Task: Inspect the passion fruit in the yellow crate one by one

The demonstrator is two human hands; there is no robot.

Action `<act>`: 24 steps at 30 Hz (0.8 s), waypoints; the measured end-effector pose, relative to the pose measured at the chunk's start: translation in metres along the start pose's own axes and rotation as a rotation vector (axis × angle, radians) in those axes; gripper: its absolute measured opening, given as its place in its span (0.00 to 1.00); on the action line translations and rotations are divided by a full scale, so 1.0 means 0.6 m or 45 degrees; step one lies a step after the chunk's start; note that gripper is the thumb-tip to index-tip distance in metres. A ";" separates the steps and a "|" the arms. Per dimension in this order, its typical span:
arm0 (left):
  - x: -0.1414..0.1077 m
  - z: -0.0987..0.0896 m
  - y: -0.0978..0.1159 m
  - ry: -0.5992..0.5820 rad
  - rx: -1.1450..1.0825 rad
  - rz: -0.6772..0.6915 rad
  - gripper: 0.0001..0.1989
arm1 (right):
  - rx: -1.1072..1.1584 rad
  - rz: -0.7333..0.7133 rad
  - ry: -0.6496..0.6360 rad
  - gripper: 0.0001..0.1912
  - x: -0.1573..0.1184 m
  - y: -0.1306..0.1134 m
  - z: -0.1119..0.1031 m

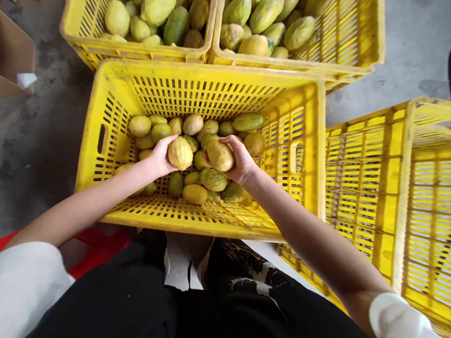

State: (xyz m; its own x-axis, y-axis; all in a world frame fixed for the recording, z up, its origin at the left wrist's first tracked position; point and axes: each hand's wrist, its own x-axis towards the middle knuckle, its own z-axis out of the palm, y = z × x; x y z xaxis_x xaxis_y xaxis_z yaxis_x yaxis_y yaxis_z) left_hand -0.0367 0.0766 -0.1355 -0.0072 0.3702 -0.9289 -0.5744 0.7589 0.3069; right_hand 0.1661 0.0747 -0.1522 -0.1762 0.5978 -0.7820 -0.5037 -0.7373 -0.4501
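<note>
A yellow slatted crate (pixel 210 73) stands before me with several yellow-green fruits on its floor. Over its middle, my left hand (pixel 164 156) is closed round a ribbed yellow fruit (pixel 180 153). My right hand (pixel 239 160), a little to the right, grips a smoother yellow-brown fruit (pixel 221 155). The two held fruits are apart from each other. Beneath and around them lie loose fruits, among them a long green one (pixel 249 121) near the back and an orange-yellow one (pixel 195 194) near the front. Most fingers are hidden behind the held fruits.
Two fuller fruit crates, one at the back left (pixel 141 48) and one at the back right (pixel 293 64), adjoin the middle crate. Another yellow crate (pixel 404 205) stands at the right. A cardboard box (pixel 12 50) is at the left, a red object (pixel 100 247) near my legs.
</note>
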 end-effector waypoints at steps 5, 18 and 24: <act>0.003 -0.003 0.000 -0.046 -0.041 -0.067 0.21 | 0.086 0.055 -0.023 0.11 0.002 -0.003 -0.001; 0.003 0.001 0.000 -0.082 -0.093 -0.077 0.18 | -0.033 -0.023 0.089 0.09 -0.006 -0.002 0.002; 0.005 0.002 -0.003 -0.052 0.019 0.072 0.18 | 0.009 -0.087 0.119 0.12 -0.001 0.001 -0.002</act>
State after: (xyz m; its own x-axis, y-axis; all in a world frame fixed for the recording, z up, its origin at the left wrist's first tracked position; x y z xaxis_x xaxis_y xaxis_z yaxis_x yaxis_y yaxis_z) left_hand -0.0345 0.0769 -0.1386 -0.0057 0.4341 -0.9008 -0.5620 0.7437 0.3619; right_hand 0.1668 0.0736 -0.1525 -0.0618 0.6143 -0.7867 -0.5179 -0.6935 -0.5009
